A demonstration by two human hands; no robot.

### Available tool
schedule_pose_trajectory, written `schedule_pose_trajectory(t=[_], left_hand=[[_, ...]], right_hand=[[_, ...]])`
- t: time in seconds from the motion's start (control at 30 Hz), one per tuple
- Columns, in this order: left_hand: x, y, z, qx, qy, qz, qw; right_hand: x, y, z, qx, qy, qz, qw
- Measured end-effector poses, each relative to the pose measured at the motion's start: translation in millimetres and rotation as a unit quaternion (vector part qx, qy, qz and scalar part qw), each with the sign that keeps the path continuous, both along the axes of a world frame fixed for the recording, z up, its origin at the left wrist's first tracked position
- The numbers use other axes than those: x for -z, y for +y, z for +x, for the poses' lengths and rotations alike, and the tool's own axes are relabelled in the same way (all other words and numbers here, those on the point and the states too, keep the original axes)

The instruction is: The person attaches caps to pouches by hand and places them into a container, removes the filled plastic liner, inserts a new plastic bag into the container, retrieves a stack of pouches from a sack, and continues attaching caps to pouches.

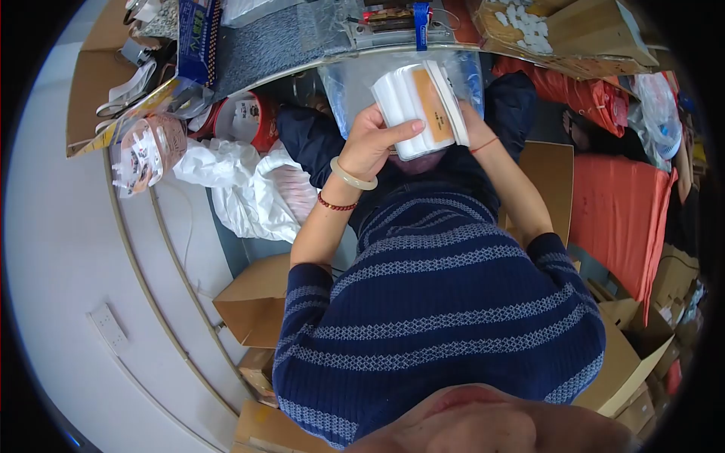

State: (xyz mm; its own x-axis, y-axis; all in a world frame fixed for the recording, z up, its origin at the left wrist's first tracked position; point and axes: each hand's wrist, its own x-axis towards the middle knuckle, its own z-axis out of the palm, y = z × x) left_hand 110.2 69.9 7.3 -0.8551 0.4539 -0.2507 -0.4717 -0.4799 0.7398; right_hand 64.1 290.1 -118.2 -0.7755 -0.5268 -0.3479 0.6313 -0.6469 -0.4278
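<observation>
Cluttered desk (276,38) at twelve o'clock; I see the left hand (377,140) clasping a white pack (421,106), long axis eleven-to-five; right hand (473,127) at its three-o'clock side, grip hidden

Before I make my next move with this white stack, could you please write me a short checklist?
1. Left hand holding the white stack: ok, thumb across its front.
2. Right hand gripping: cannot tell, fingers hidden behind the stack.
3. Orange label visible: ok.
4. Stack's underside undamaged: cannot tell, it is out of sight.
5. Wrists free of jewellery: not ok, a pale bangle circles the left one.
</observation>
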Motion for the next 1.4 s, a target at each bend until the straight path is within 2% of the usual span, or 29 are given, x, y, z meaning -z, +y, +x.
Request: schedule_pose_trajectory(t=[0.03,0.1,0.23,0.3,0.33,0.37,0.4,0.47,0.5,0.53,0.57,0.63,0.67,0.73,0.77,0.8,0.83,0.93,0.97,1.0,1.03,1.07,1.1,1.17,1.2,1.23,1.3,1.33,1.4], left_hand=[[-1.5,-1.1,1.0,-0.015,0.003,0.005,1.0],[-2.7,-4.7,2.9,-0.028,0.003,0.012,1.0],[-0.1,-16.9,2.6,-0.05,0.0,0.007,0.999],[-3.3,-16.5,2.0,-0.058,0.002,0.001,0.998],[-5.6,-13.5,2.5,-0.115,0.038,-0.005,0.993],[-9.5,-10.9,2.3,-0.172,0.074,-0.012,0.982],[-12.3,-9.8,1.7,-0.175,0.074,-0.013,0.982],[-15.9,-9.2,0.4,-0.225,0.174,-0.053,0.957],[-6.3,-15.1,-0.6,-0.226,0.174,-0.054,0.957],[11.5,-25.1,-1.5,-0.17,0.206,-0.126,0.955],[8.7,-28.6,-5.3,-0.111,0.237,-0.196,0.945],[2.2,-31.7,-4.4,-0.097,0.188,-0.168,0.963],[-8.3,-32.3,-4.8,-0.081,0.15,-0.15,0.974],[-10.8,-34.0,-3.7,-0.07,0.108,-0.135,0.983],[-5.8,-34.3,-3.1,-0.079,0.124,-0.198,0.969],[-1.3,-33.7,-2.2,-0.088,0.139,-0.26,0.952],[2.3,-31.8,-1.6,-0.091,0.137,-0.261,0.951],[7.0,-19.2,-1.4,-0.114,0.093,-0.203,0.968],[5.5,-12.2,-0.8,-0.125,0.073,-0.152,0.978],[4.7,-6.3,-0.2,-0.136,0.054,-0.101,0.984],[6.5,-1.5,0.6,-0.131,0.055,-0.099,0.985],[10.0,2.8,1.5,-0.14,0.065,-0.094,0.984],[12.0,6.2,2.0,-0.15,0.074,-0.089,0.982],[11.5,10.4,1.8,-0.153,0.073,-0.088,0.982],[10.4,11.0,1.8,-0.162,0.073,-0.09,0.98],[8.2,10.8,1.7,-0.16,0.072,-0.091,0.98],[3.6,10.2,0.7,-0.165,0.067,-0.09,0.98],[3.6,10.2,0.3,-0.164,0.067,-0.09,0.98],[4.3,11.0,-0.3,-0.181,0.062,-0.1,0.976]], right_hand=[[4.6,-9.6,-0.4,0.005,0.0,0.003,1.0],[9.0,-24.9,-0.4,0.031,0.058,0.096,0.993],[31.9,-29.3,-4.0,-0.003,0.126,0.11,0.986],[25.6,-26.9,-5.0,-0.004,0.008,0.021,1.0],[22.6,-27.3,-6.4,-0.005,-0.05,-0.024,0.998],[18.5,-30.0,-7.8,0.004,0.007,0.02,1.0],[13.6,-31.2,-6.5,0.0,0.007,0.019,1.0],[-1.2,-32.3,0.2,0.039,0.008,0.075,0.996],[13.0,-31.2,-3.8,0.037,0.008,0.073,0.997],[34.9,-28.6,-9.1,0.033,-0.02,0.027,0.999],[31.7,-30.6,-12.7,0.029,-0.048,-0.019,0.998],[22.0,-23.1,-11.1,0.025,-0.027,-0.056,0.998],[-7.3,-24.2,-9.6,0.016,-0.005,-0.077,0.997],[5.7,-12.2,-20.7,0.016,0.027,0.032,0.999],[3.5,-7.4,-24.9,-0.001,0.065,0.096,0.993],[-15.0,-6.5,-27.0,-0.019,0.083,0.109,0.99],[-17.2,-5.2,-29.3,-0.023,0.082,0.108,0.991],[-8.5,-3.2,-31.1,-0.039,0.079,0.169,0.982],[-5.0,-6.4,-26.5,-0.036,0.078,0.17,0.982],[-3.7,-11.9,-20.2,-0.042,0.077,0.093,0.992],[-1.9,-18.0,-15.4,-0.046,0.078,0.016,0.996],[3.3,-25.0,-11.9,-0.065,0.072,0.095,0.991],[14.8,-34.6,-6.9,-0.06,0.071,0.097,0.991],[42.9,-53.3,3.5,0.051,0.165,0.06,0.983],[47.2,-57.5,0.4,0.019,0.131,-0.088,0.987],[51.1,-61.6,-1.0,0.021,0.13,-0.089,0.987],[48.7,-70.0,-4.2,0.055,0.015,-0.116,0.992],[45.9,-67.0,-4.6,0.014,0.036,-0.143,0.989],[50.8,-68.9,-5.1,0.006,0.055,-0.138,0.989]])
